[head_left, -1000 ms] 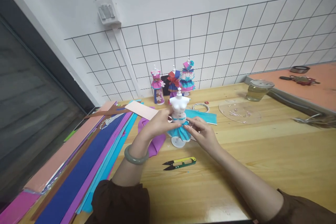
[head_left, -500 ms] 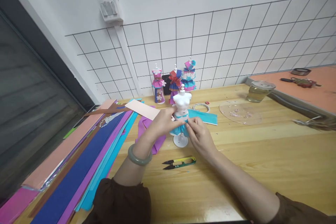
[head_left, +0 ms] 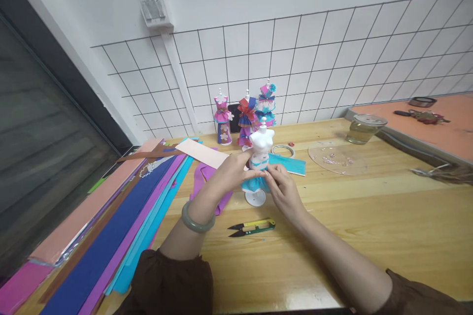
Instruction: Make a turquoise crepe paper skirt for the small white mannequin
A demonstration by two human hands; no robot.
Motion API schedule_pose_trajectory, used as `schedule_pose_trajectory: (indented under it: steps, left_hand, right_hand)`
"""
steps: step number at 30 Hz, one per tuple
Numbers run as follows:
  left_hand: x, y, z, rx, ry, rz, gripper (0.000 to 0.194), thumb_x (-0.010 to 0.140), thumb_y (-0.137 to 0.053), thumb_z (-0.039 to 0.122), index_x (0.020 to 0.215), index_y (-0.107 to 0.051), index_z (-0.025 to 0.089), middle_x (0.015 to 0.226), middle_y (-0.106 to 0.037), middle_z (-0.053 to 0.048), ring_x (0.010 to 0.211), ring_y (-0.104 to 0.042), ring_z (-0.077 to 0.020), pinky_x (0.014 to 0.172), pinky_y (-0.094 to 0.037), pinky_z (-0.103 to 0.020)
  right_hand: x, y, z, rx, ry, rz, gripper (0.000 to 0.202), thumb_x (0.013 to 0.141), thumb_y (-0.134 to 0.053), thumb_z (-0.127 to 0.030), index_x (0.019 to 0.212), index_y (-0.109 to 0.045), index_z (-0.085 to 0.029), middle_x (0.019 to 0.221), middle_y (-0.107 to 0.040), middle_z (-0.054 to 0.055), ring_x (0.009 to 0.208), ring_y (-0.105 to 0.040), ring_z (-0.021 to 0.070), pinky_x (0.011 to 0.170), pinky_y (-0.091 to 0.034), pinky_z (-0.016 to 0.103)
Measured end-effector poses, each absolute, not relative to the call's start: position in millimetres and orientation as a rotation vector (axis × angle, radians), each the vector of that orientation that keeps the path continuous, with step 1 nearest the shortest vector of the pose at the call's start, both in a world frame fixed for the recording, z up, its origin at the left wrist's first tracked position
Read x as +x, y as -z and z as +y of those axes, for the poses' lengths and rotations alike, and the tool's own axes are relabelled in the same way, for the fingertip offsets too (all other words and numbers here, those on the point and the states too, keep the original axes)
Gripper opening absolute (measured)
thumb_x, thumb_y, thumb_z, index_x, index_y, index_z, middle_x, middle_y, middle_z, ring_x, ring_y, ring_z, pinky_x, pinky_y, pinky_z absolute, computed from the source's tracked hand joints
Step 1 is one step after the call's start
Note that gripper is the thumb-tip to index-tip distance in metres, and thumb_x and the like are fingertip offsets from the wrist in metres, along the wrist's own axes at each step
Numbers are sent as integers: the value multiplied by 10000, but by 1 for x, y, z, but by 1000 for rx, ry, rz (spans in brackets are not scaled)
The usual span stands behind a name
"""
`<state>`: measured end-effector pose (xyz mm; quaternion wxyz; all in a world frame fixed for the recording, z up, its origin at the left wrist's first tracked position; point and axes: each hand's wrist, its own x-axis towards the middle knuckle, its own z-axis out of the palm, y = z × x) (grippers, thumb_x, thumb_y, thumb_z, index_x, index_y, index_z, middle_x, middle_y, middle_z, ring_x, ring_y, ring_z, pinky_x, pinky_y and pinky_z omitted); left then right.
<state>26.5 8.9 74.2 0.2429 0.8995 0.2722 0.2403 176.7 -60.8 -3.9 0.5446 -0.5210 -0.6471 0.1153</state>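
A small white mannequin [head_left: 262,141] stands on a round white base, leaning slightly to the right. Round its waist and hips is a blue paper skirt [head_left: 254,185] with a gathered hem. My left hand [head_left: 236,171] is closed round the mannequin's left side at the waist, its thumb pressed across the skirt's top. My right hand [head_left: 283,186] pinches the right edge of the skirt's waist between thumb and fingers. Snips [head_left: 253,227] with yellow and green handles lie in front of the base.
Coloured paper strips [head_left: 111,226] cover the left side. Behind stand three dressed mannequins [head_left: 222,118]. Purple paper [head_left: 199,182], blue paper [head_left: 291,164], a tape roll [head_left: 283,151], a clear disc with beads [head_left: 338,160] and a cup [head_left: 365,129] surround the work.
The white mannequin's top has tilted to the right and its skirt has shifted slightly right. Both hands remain on it, having moved only a little.
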Motion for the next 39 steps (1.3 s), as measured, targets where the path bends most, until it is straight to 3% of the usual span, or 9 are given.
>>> schedule_pose_trajectory:
  steps: [4,9,13,18,22,28,39]
  left_hand:
    - [25,-75,8,2480,-596,685,496,754,-617,470,1145,-507,184,890,-624,-43,771,-568,-198,658,-419,-302]
    - [20,-77,10,2511,-593,629,493,729,-658,312,1184,-498,207,1097,-599,-79,960,-552,-239,804,-432,-353]
    - [18,-78,11,2493,-541,670,353,784,-569,263,1128,-528,195,957,-628,-57,828,-575,-205,732,-445,-333]
    - [18,-79,10,2451,-570,639,292,772,-565,226,1061,-558,180,957,-636,-51,816,-579,-192,720,-441,-313]
    - [16,-77,13,2432,-577,623,291,767,-573,220,1055,-569,179,948,-644,-40,808,-577,-183,720,-440,-307]
    - [14,-76,15,2385,-564,591,348,776,-579,226,1120,-551,188,1012,-643,-40,848,-583,-178,732,-449,-297]
    - [10,-82,15,2349,-492,563,390,807,-563,324,1170,-536,186,1048,-645,-59,868,-599,-190,743,-471,-307]
  right_hand:
    - [178,4,-60,-1239,-289,-1518,287,932,-384,-377,853,-603,-210,756,-455,34,730,-461,181,650,-412,313]
    - [178,3,-61,-1246,-305,-1523,287,928,-392,-377,890,-617,-203,766,-462,37,742,-467,184,665,-413,319]
    - [177,3,-62,-1230,-309,-1523,279,925,-410,-369,995,-630,-213,789,-477,41,756,-474,186,670,-415,322]
    - [174,5,-62,-1209,-292,-1499,261,914,-441,-359,887,-643,-197,741,-450,28,716,-462,176,633,-398,311]
    - [171,4,-64,-1192,-342,-1478,273,913,-446,-363,832,-641,-190,733,-439,24,702,-448,166,620,-384,303]
    - [175,4,-63,-1171,-431,-1454,300,907,-452,-395,982,-665,-197,754,-463,21,738,-462,167,655,-395,302]
    - [178,8,-59,-1177,-375,-1467,327,894,-477,-399,1054,-680,-199,728,-499,23,714,-485,162,636,-415,294]
